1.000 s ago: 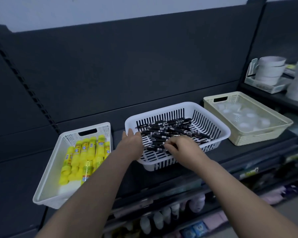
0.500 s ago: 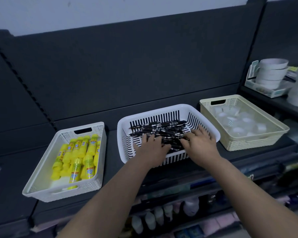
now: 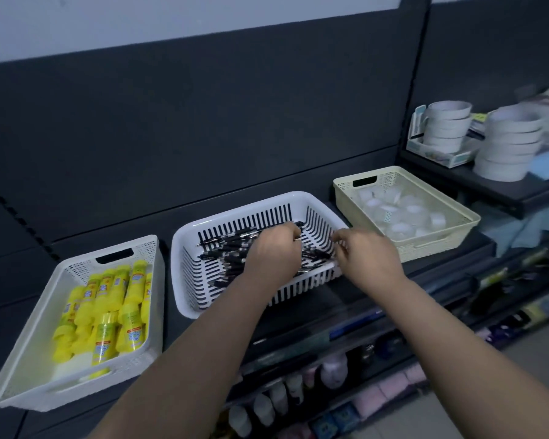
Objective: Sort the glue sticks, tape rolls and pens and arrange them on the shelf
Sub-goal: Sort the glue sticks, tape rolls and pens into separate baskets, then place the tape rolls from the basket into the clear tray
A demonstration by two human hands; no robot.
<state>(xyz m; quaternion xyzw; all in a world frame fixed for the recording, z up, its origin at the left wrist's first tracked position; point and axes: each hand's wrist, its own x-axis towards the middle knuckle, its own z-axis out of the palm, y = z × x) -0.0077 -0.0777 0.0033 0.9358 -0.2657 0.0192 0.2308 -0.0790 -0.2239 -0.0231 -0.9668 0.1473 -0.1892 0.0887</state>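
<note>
Three baskets stand in a row on the dark shelf (image 3: 355, 299). The white lattice basket (image 3: 29, 369) on the left holds yellow glue sticks (image 3: 108, 299). In the middle, a white slotted basket (image 3: 184, 236) holds a heap of black pens (image 3: 232, 248). Clear tape rolls (image 3: 396, 213) lie in the cream basket (image 3: 431, 245) on the right. My left hand (image 3: 273, 251) is inside the slotted basket, fingers curled down onto the pens. My right hand (image 3: 368, 258) hovers at that basket's right rim with fingers pinched together; what they hold is blurred.
A higher shelf (image 3: 488, 191) at the right carries stacks of white tape rolls (image 3: 447, 128) and a second stack (image 3: 507, 144). Below the shelf's front edge, lower shelves hold bottles (image 3: 267, 407) and small packets. A dark back panel (image 3: 203, 122) rises behind the baskets.
Both hands have moved deeper and to the right over the pens; the left hand now curls on the pile, and the right hand has shifted to the basket's right rim.
</note>
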